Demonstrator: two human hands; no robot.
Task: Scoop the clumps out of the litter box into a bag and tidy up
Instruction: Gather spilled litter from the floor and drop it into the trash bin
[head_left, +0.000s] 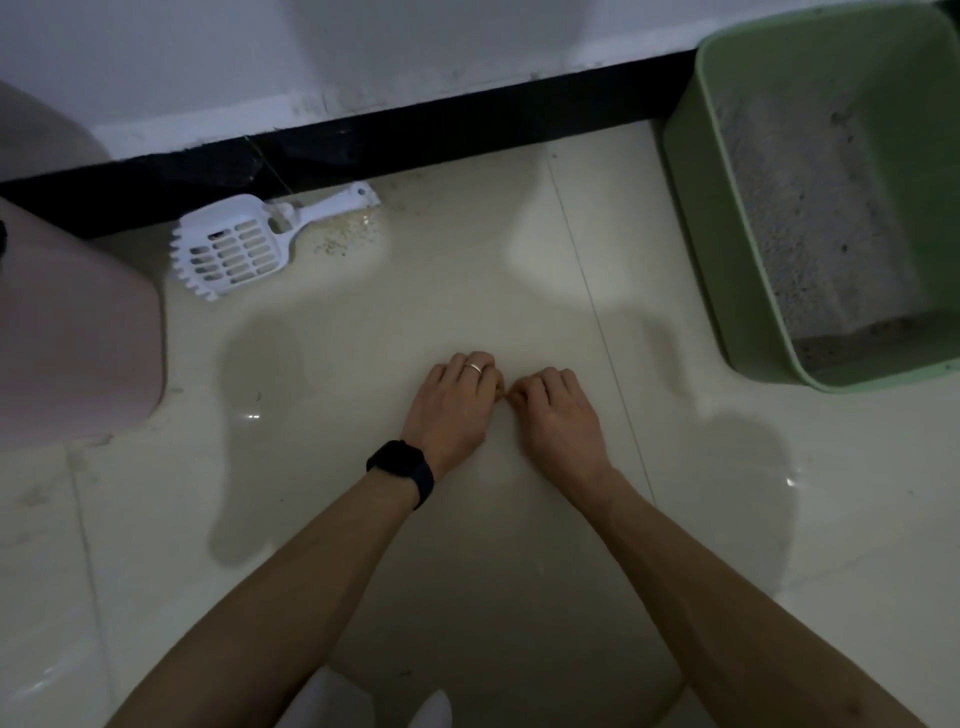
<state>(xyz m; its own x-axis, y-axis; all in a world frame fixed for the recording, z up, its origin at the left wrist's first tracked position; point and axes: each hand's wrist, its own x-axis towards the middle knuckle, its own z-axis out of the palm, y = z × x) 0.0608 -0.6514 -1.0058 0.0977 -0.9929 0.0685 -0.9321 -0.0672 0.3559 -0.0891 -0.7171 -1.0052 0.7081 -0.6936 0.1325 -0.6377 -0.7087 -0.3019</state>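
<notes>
While the litter scoop (234, 249) lies idle by the wall, green litter box (698, 208) well right, left hand (454, 405) and right hand (553, 415) meet, fingers curled, grasp unclear, scooping apparently unstarted.

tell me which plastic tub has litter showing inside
The pale green rectangular plastic tub on the right: grey litter shows inside. The pink plastic tub on the left shows only its outer wall.
</notes>
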